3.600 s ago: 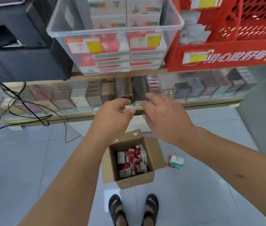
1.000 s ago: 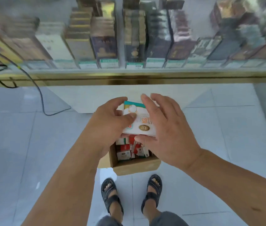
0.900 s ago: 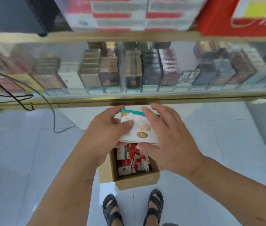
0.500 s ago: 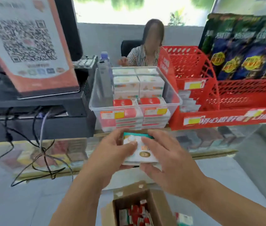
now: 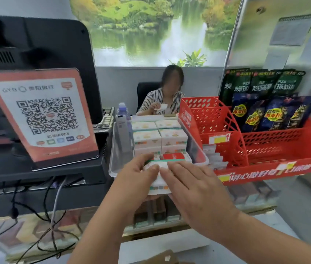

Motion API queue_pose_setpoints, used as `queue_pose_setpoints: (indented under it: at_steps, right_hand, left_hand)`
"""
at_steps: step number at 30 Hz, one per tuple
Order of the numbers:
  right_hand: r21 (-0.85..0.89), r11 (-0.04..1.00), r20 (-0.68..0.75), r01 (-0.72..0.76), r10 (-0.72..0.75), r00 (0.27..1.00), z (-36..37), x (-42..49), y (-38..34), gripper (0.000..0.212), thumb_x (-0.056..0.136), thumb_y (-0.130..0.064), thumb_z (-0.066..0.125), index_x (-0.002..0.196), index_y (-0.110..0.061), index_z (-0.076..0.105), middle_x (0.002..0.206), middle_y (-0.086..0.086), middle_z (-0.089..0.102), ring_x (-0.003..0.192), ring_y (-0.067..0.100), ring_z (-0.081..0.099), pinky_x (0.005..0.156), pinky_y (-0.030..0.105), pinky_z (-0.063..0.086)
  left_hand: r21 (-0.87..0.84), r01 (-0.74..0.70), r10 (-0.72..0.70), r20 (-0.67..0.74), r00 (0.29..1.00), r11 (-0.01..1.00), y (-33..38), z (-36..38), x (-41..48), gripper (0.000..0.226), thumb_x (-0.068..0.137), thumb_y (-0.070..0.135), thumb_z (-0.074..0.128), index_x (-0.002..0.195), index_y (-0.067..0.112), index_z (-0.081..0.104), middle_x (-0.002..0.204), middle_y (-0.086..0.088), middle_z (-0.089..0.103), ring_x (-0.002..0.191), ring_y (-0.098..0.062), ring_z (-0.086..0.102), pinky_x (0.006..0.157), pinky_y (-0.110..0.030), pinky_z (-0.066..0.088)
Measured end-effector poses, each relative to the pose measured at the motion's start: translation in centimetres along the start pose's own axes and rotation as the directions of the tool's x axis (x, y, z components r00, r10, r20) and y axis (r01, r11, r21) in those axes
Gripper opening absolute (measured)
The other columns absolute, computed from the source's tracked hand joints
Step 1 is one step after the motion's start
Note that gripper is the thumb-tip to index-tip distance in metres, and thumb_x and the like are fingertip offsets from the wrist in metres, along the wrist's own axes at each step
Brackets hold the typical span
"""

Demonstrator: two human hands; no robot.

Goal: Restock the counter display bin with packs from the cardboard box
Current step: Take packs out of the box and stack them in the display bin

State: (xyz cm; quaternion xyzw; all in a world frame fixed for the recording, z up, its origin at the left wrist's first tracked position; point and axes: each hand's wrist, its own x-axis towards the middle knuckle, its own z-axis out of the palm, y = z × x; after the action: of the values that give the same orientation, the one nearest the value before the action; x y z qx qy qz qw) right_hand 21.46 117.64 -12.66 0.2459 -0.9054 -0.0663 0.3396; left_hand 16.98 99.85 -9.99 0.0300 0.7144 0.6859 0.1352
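Both my hands hold a small stack of white packs (image 5: 159, 182) with a green top edge, just in front of the clear plastic display bin (image 5: 113, 159) on the counter. My left hand (image 5: 135, 180) grips the stack's left side, my right hand (image 5: 192, 187) its right side. The bin holds rows of white packs (image 5: 159, 137) at the back and red-topped packs (image 5: 173, 156) at the front. Only a flap of the cardboard box (image 5: 162, 259) shows at the bottom edge.
A red plastic rack (image 5: 261, 149) with dark snack bags stands right of the bin. A QR-code sign (image 5: 42, 115) leans on a black register to the left, with cables hanging below. A person sits behind the counter. The glass case below holds several cartons.
My hands took packs out of the box on the floor and lifted them up to the bin's front. My view rose from the floor to the counter.
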Motion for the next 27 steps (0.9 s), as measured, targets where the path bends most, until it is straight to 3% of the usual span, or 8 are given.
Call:
queue_pose_setpoints:
  at_steps: [4,7,13,16,18,20,22,27]
  right_hand:
    - [0.001,0.999,-0.027,0.034,-0.034,0.999,2.4,2.1,4.2,0.049,0.085,-0.016,0.068,0.132,-0.007,0.057,0.128,0.015,0.063,0.116,0.032,0.061,0.084,0.046,0.056]
    - [0.029,1.000,-0.020,-0.003,0.004,1.000,5.5,4.4,8.6,0.048,0.082,-0.012,0.068,0.129,-0.006,0.059,0.125,0.014,0.064,0.115,0.032,0.061,0.077,0.045,0.057]
    - [0.068,0.994,0.169,-0.088,0.075,0.983,11.6,10.4,14.7,0.045,0.079,-0.007,0.062,0.124,-0.008,0.056,0.119,0.010,0.062,0.114,0.031,0.057,0.082,0.043,0.056]
    - [0.067,0.989,0.241,-0.134,0.114,0.964,14.0,13.3,15.7,0.044,0.079,-0.004,0.060,0.122,-0.012,0.052,0.118,0.006,0.058,0.114,0.027,0.052,0.085,0.040,0.053]
    - [0.065,0.983,0.258,-0.172,0.150,0.954,15.2,14.7,15.9,0.043,0.081,-0.004,0.059,0.122,-0.013,0.051,0.119,0.006,0.056,0.114,0.027,0.050,0.087,0.040,0.052]
    - [0.050,0.977,0.281,-0.209,0.187,0.941,16.1,15.2,15.9,0.041,0.083,-0.004,0.056,0.123,-0.013,0.051,0.119,0.006,0.055,0.115,0.027,0.049,0.088,0.039,0.050]
    - [0.046,0.970,0.314,-0.241,0.215,0.925,16.9,15.5,16.1,0.041,0.083,-0.004,0.055,0.123,-0.013,0.051,0.120,0.006,0.055,0.116,0.027,0.049,0.091,0.040,0.047]
    - [0.008,0.970,0.380,-0.244,0.223,0.898,18.2,15.6,16.3,0.039,0.081,-0.008,0.062,0.118,-0.013,0.051,0.119,0.008,0.057,0.116,0.027,0.050,0.103,0.040,0.041]
  left_hand:
    - [0.046,-0.064,0.067,-0.079,0.995,0.997,2.1,1.6,2.6,0.045,0.084,0.042,0.061,0.126,0.054,0.051,0.131,0.014,0.057,0.116,-0.015,0.059,0.094,-0.045,0.053]
    - [0.134,-0.069,0.092,-0.172,0.981,0.989,2.9,2.4,4.9,0.049,0.089,0.037,0.063,0.132,0.051,0.046,0.120,0.019,0.059,0.096,-0.010,0.067,0.091,-0.045,0.054]
    - [0.282,-0.016,0.092,-0.257,0.962,0.959,3.8,4.0,7.5,0.045,0.093,0.034,0.060,0.136,0.043,0.048,0.133,0.014,0.052,0.086,-0.001,0.064,0.074,-0.027,0.052]
    - [0.347,0.021,0.074,-0.257,0.963,0.938,4.0,3.9,8.7,0.045,0.094,0.035,0.059,0.137,0.043,0.047,0.134,0.015,0.051,0.085,0.009,0.059,0.068,-0.017,0.044]
    - [0.356,0.031,0.063,-0.251,0.966,0.934,3.9,3.5,9.5,0.045,0.094,0.035,0.060,0.136,0.042,0.048,0.136,0.014,0.051,0.098,0.004,0.058,0.068,-0.014,0.040]
    - [0.360,0.031,0.065,-0.251,0.966,0.932,3.9,3.1,10.0,0.045,0.092,0.035,0.061,0.135,0.043,0.050,0.135,0.013,0.052,0.112,-0.004,0.055,0.077,-0.018,0.043]
    - [0.357,0.030,0.065,-0.253,0.965,0.934,3.8,2.5,10.8,0.043,0.091,0.036,0.063,0.132,0.044,0.052,0.127,0.014,0.057,0.111,-0.006,0.057,0.087,-0.026,0.045]
    - [0.353,0.023,0.055,-0.209,0.976,0.935,3.7,1.2,12.6,0.040,0.090,0.040,0.063,0.128,0.048,0.053,0.107,0.024,0.059,0.100,0.002,0.058,0.084,-0.026,0.043]
